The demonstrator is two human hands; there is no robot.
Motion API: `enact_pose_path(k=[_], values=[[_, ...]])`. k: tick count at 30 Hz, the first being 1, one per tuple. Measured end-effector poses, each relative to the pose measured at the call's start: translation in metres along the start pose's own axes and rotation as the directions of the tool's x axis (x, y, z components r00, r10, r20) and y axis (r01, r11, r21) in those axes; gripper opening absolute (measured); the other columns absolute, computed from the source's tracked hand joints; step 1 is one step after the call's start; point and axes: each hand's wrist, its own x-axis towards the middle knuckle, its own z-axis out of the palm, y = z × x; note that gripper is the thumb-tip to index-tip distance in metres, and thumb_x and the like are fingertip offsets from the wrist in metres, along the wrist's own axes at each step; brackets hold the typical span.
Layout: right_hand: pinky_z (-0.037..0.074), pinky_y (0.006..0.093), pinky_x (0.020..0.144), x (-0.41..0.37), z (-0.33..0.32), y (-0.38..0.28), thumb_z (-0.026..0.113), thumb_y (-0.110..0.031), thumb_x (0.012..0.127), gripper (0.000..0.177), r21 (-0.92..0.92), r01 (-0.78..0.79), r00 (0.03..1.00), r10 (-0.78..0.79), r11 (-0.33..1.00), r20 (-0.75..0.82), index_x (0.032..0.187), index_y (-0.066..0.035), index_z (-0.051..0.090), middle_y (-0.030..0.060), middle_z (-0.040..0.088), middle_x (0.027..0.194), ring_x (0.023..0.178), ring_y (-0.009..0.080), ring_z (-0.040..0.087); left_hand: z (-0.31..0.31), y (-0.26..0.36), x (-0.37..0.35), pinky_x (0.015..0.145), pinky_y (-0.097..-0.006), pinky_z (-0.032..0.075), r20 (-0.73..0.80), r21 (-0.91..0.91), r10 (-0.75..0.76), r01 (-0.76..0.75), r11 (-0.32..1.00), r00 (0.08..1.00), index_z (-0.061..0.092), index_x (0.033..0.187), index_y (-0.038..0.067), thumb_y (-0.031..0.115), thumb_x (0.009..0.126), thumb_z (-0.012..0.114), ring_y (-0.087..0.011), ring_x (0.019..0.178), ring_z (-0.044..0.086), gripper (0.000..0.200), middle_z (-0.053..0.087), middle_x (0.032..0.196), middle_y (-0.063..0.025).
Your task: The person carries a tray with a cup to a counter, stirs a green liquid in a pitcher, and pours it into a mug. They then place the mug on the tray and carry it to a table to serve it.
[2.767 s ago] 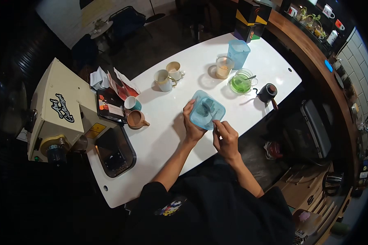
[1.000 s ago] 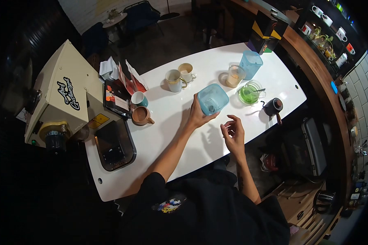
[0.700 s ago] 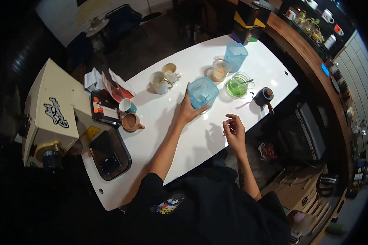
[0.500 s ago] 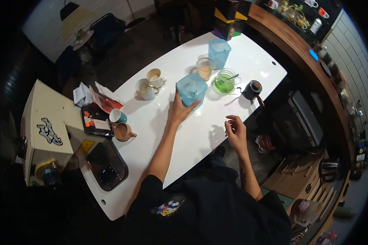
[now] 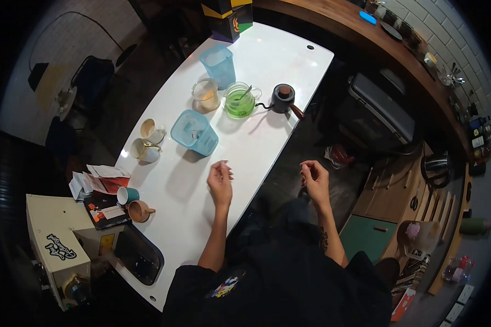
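Observation:
My left hand hovers over the near edge of the white table, its fingers loosely bent and holding nothing. Closest to it stands a translucent blue plastic container, apart from the fingers. My right hand hangs in the air beyond the table edge, half curled, with nothing in it. Behind the container are a glass jug of green liquid with a spoon inside, a clear glass cup and a second blue container. A black gooseneck kettle with a wooden handle stands near the table's right edge.
Two mugs stand at the left side of the white table. A teal cup, a brown cup and packets sit near a cream machine. Black boxes stand at the far end.
My left hand has let go of the near blue container and drawn back toward my body. The container stays on the table. The view has turned right; my right hand remains raised.

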Motion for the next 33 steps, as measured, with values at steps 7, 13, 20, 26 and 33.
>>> enact_pose_path(k=[7, 13, 20, 26, 33], values=[[0.041, 0.0191, 0.049, 0.025, -0.038, 0.002, 0.058, -0.012, 0.094, 0.013, 0.047, 0.005, 0.994, -0.011, 0.999, 0.11, 0.094, 0.0, 0.062, -0.0007, 0.058, 0.07, 0.054, 0.0034, 0.051, 0.082, 0.004, -0.019, 0.061, -0.0244, 0.052, 0.287, 0.041, -0.133, 0.127, 0.991, 0.949, 0.065, 0.094, -0.005, 0.035, 0.103, 0.041, -0.0109, 0.069, 0.06, 0.048, 0.064, 0.081, -0.009], [0.042, 0.0193, 0.05, 0.06, -0.085, -0.003, 0.058, -0.013, 0.095, 0.014, -0.019, -0.017, 0.978, 0.02, 1.0, 0.206, 0.093, -0.001, 0.063, -0.0015, 0.057, 0.069, 0.057, 0.0032, 0.05, 0.144, 0.001, -0.025, 0.07, -0.0264, 0.052, 0.4, -0.028, -0.188, 0.217, 0.976, 0.897, 0.066, 0.101, -0.004, 0.036, 0.103, 0.04, -0.0117, 0.081, 0.061, 0.048, 0.067, 0.093, -0.0099], [0.044, 0.0254, 0.053, 0.111, -0.059, -0.014, 0.062, -0.015, 0.092, 0.033, -0.196, 0.204, 0.946, -0.141, 0.959, 0.293, 0.118, 0.002, 0.052, 0.007, 0.06, 0.081, 0.058, 0.0094, 0.053, 0.108, -0.019, -0.027, 0.064, -0.0259, 0.055, -0.341, -0.127, 0.087, -0.137, 0.982, 0.936, 0.033, 0.114, 0.009, -0.002, 0.084, 0.068, -0.0103, 0.081, 0.053, 0.047, 0.044, 0.1, -0.0044], [0.05, 0.0416, 0.068, 0.153, 0.001, -0.028, 0.063, -0.018, 0.089, 0.071, -0.404, 0.539, 0.839, -0.425, 0.739, 0.34, 0.145, -0.002, 0.022, 0.0206, 0.063, 0.097, 0.08, 0.0339, 0.062, 0.021, 0.023, 0.008, 0.093, -0.0417, 0.047, -0.565, 0.332, 0.29, -0.109, 0.937, 0.773, 0.021, 0.135, 0.01, 0.005, 0.069, 0.083, -0.0276, 0.115, 0.047, 0.091, 0.037, 0.126, -0.0164], [0.045, 0.0512, 0.054, 0.178, 0.031, -0.028, 0.057, -0.012, 0.09, 0.078, -0.682, 0.465, 0.885, -0.313, 0.564, 0.344, 0.152, -0.014, 0.009, 0.0187, 0.063, 0.068, 0.059, 0.0407, 0.06, 0.002, 0.011, 0.069, 0.107, -0.0465, 0.035, -0.301, 0.226, 0.346, -0.286, 0.931, 0.889, 0.009, 0.147, 0.005, 0.006, 0.072, 0.082, -0.0321, 0.132, 0.036, 0.104, 0.026, 0.144, -0.0234]])
